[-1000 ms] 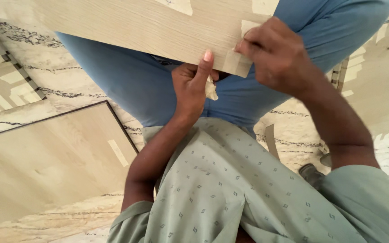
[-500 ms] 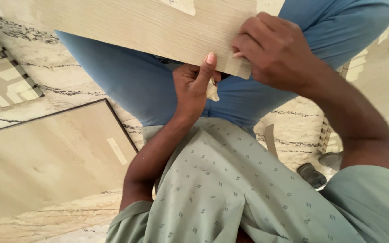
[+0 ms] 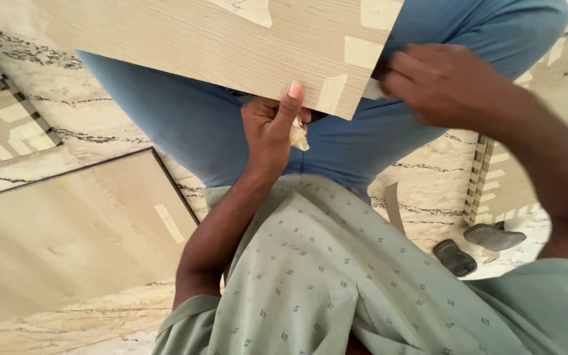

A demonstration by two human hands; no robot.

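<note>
A light wood-grain board (image 3: 185, 39) lies tilted across my lap at the top of the view. Several pale tape patches (image 3: 361, 51) are stuck near its right corner. My left hand (image 3: 267, 135) grips the board's lower edge from beneath, thumb pressed on the face, with a crumpled wad of tape (image 3: 297, 135) tucked in the palm. My right hand (image 3: 448, 82) is just off the board's right edge. Its fingers pinch a pale tape strip (image 3: 371, 91) that still meets the board's edge.
A second wood-grain board (image 3: 67, 230) with one tape patch lies on the marble floor (image 3: 100, 125) at lower left. My blue trousers (image 3: 185, 131) fill the centre. Two dark sandals (image 3: 455, 258) and a loose tape strip (image 3: 394, 207) lie on the floor at right.
My right hand has moved from the board's corner out to the right, pulling a tape strip with it. More tape patches on the board now show. My left hand keeps its grip.
</note>
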